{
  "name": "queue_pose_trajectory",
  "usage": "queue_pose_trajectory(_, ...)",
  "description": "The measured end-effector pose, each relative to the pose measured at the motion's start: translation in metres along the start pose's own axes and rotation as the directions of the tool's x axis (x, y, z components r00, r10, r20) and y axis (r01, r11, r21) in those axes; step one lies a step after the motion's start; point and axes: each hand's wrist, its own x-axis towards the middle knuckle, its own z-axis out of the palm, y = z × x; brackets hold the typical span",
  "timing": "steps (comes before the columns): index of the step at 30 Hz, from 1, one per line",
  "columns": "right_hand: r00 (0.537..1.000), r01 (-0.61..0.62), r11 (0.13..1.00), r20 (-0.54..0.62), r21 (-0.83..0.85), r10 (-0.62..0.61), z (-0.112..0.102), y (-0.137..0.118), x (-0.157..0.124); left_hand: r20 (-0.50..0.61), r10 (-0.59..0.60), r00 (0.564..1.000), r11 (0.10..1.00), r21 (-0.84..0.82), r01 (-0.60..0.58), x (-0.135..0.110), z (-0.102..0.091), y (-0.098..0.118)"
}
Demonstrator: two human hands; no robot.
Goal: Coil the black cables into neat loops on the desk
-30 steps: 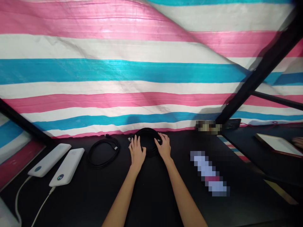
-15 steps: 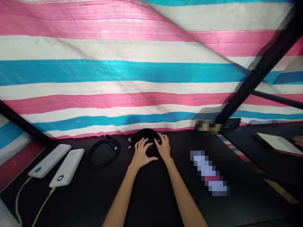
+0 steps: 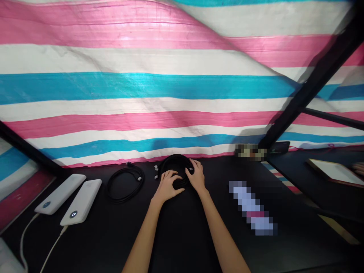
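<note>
A coil of black cable [image 3: 174, 162] lies on the black table [image 3: 182, 235] near the striped tarp. My left hand [image 3: 167, 185] rests on the coil's near side with its fingers curled over the strands. My right hand [image 3: 196, 176] presses on the coil's right side, fingers bent and slightly apart. Small white connector ends [image 3: 156, 171] stick out at the coil's left. Whether either hand truly grips the cable is hard to tell.
A second black cable coil [image 3: 125, 184] lies to the left. Two white power banks [image 3: 69, 198] with white cords sit at the far left. A blurred-out object [image 3: 251, 208] lies to the right. A framed board [image 3: 332, 171] rests on another table at the far right.
My left hand has slid right from the coil's left edge onto its near side and its fingers have curled. My right hand has hardly moved.
</note>
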Motion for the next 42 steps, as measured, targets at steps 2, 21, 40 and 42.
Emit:
queue_pose_trajectory(2, 1.000, -0.022, 1.000, -0.010, 0.017, 0.023, -0.001, 0.001, 0.001, 0.000, 0.000, 1.000, 1.000, 0.000, 0.000, 0.000, -0.002, -0.002)
queue_pose_trajectory(21, 0.995, -0.087, 0.990, -0.038, 0.106, 0.092, -0.001, 0.002, 0.003, 0.007, 0.019, 1.000, 0.999, -0.039, -0.019, 0.003, 0.002, -0.007)
queue_pose_trajectory(40, 0.996, -0.012, 0.999, -0.093, 0.031, 0.015, -0.008, -0.007, 0.001, -0.113, -0.014, 0.993, 1.000, 0.017, 0.016, 0.002, 0.009, -0.002)
queue_pose_trajectory(42, 0.994, -0.020, 0.999, -0.105, 0.039, 0.024, -0.009, -0.009, 0.000, -0.121, -0.023, 0.992, 1.000, -0.007, 0.022, 0.002, 0.011, -0.004)
